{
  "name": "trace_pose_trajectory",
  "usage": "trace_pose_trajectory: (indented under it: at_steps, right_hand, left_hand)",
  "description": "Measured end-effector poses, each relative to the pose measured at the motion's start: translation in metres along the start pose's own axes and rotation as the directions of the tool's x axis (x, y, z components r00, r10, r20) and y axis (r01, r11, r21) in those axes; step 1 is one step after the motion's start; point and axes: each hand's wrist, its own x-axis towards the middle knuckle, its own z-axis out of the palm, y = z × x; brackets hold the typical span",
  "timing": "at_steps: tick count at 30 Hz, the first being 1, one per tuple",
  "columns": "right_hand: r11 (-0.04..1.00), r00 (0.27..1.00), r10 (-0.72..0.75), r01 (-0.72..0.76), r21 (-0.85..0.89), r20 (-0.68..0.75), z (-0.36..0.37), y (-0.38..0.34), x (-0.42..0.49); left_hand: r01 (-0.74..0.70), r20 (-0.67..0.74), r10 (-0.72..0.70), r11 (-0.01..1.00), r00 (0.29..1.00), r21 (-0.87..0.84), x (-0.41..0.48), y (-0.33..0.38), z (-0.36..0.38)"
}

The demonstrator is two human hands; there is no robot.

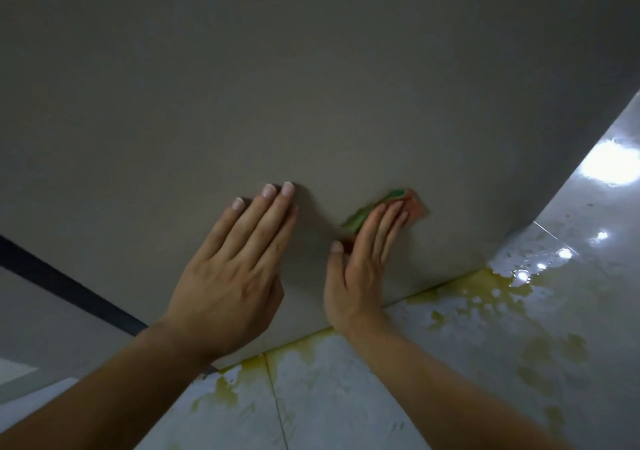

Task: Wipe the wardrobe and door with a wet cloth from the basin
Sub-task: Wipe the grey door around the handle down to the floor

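Puddle [485, 285] on tiles [346, 411] below cloth [410, 205], black strip [69, 285]

Glossy pale tiled floor [346, 397], thin grout lines [274, 397], yellowish wet stains [485, 283] pooled along the foot of the grey panel [311, 85], droplets scattered to the right, bright glare [609, 165] reflected near the right edge

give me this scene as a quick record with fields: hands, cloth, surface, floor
surface: flat grey-beige panel, meets the floor
left hand: flat on the panel, fingers straight, holds nothing
right hand: straight fingers press a green and orange cloth against the panel
floor: glossy pale tiles, wet, yellowish liquid pooled along the panel's base
other: black strip at left
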Motion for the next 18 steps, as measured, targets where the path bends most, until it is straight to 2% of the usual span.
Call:
trace_pose_trajectory:
  at_steps: [2, 5, 8, 9, 11, 13, 14, 15, 16, 17, 18]
  right_hand:
    - [0.991, 0.991, -0.135, 0.135, -0.005, -0.009, -0.005, -0.025, 0.021]
    - [0.886, 0.893, -0.449, 0.444, -0.132, -0.01, -0.013, -0.039, 0.054]
    - [0.845, 0.868, -0.495, 0.493, -0.208, 0.048, -0.009, -0.002, 0.044]
    - [0.856, 0.884, -0.46, 0.466, -0.224, 0.083, -0.007, 0.018, 0.03]
    - [0.916, 0.946, -0.303, 0.322, -0.24, 0.114, -0.004, 0.058, -0.007]
    - [0.984, 0.996, -0.046, 0.059, -0.168, 0.08, -0.003, 0.085, -0.034]
    - [0.992, 0.993, 0.115, -0.113, -0.056, 0.032, -0.001, 0.086, -0.035]
    - [0.955, 0.957, 0.288, -0.286, 0.08, -0.016, 0.003, 0.082, -0.029]
    - [0.875, 0.893, 0.448, -0.429, 0.225, -0.04, 0.005, 0.073, -0.019]
    - [0.786, 0.827, 0.56, -0.513, 0.345, -0.048, 0.006, 0.062, -0.006]
    - [0.751, 0.805, 0.591, -0.523, 0.402, -0.057, 0.006, 0.052, 0.003]
  left_hand:
    - [-0.01, -0.006, 0.01, 1.0, 1.0, 0.0, -0.004, -0.004, 0.0]
    - [-0.013, -0.012, 0.012, 1.0, 1.0, -0.025, -0.008, -0.005, 0.004]
    - [0.003, -0.046, -0.004, 0.999, 0.999, -0.04, -0.007, -0.001, 0.007]
    - [0.01, -0.053, -0.012, 0.999, 0.999, -0.044, -0.007, 0.001, 0.008]
    - [0.012, -0.05, -0.014, 0.999, 0.999, -0.047, -0.005, 0.007, 0.009]
    - [-0.016, -0.033, 0.015, 0.999, 0.999, -0.05, -0.002, 0.011, 0.012]
    - [-0.04, -0.021, 0.039, 0.998, 0.999, -0.043, 0.0, 0.014, 0.014]
    - [-0.066, -0.005, 0.066, 0.997, 0.998, -0.034, 0.003, 0.016, 0.017]
    - [-0.09, 0.014, 0.09, 0.996, 0.996, -0.025, 0.006, 0.019, 0.019]
    - [-0.106, 0.029, 0.106, 0.994, 0.994, -0.016, 0.008, 0.022, 0.022]
    - [-0.113, 0.037, 0.113, 0.994, 0.993, -0.006, 0.011, 0.025, 0.025]
